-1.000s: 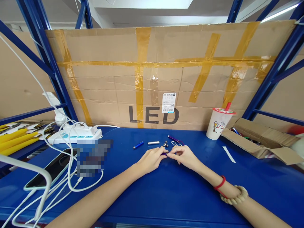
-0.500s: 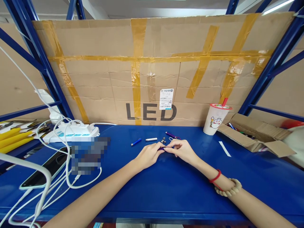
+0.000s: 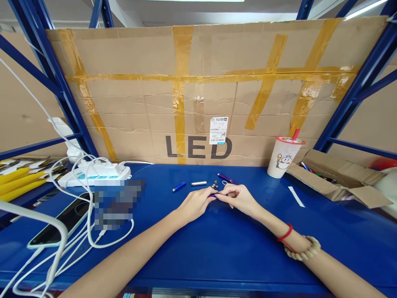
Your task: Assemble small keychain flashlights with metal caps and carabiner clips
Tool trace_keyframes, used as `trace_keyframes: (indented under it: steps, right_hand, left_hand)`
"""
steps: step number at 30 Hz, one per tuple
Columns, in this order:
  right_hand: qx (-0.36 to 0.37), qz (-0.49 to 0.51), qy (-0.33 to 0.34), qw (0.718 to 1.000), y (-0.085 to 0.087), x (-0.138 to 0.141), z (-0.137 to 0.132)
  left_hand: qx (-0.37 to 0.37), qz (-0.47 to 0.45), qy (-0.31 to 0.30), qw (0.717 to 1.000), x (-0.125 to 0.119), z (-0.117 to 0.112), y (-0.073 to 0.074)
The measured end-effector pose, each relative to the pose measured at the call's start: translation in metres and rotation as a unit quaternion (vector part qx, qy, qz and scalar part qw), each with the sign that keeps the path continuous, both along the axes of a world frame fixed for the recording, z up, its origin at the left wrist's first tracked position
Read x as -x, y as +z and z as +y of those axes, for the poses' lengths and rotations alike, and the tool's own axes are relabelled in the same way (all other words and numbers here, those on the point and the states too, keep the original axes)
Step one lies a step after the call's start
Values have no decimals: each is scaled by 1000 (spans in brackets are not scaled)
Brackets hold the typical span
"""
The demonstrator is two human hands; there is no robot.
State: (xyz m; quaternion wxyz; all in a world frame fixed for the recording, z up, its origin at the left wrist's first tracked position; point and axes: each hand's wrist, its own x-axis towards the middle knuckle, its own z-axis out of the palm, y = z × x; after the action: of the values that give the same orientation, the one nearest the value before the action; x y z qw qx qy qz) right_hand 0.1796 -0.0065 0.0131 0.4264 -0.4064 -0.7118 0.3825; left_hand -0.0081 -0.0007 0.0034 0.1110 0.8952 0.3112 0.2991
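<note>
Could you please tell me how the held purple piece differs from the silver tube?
The purple piece is dark; the silver tube is bright. The purple piece is held between the left hand and right hand, partly hidden; the silver tube lies untouched on the table, in full view.

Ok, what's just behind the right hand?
Behind the right hand, a slim purple tube and part of a white cord loop lie on the blue tabletop. The hand covers the loop's nearer part and anything beneath the palm.
</note>
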Motion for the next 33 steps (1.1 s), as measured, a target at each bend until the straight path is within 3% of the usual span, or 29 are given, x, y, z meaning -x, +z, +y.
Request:
trace_keyframes:
  steps: [12, 33]
  right_hand:
    - [12, 2, 6, 1000, -15, -5, 10]
    - [32, 3, 10, 999, -4, -2, 5]
  left_hand:
    - [15, 26, 18, 999, 0, -6, 7]
    - [-15, 35, 37, 999, -1, -4, 3]
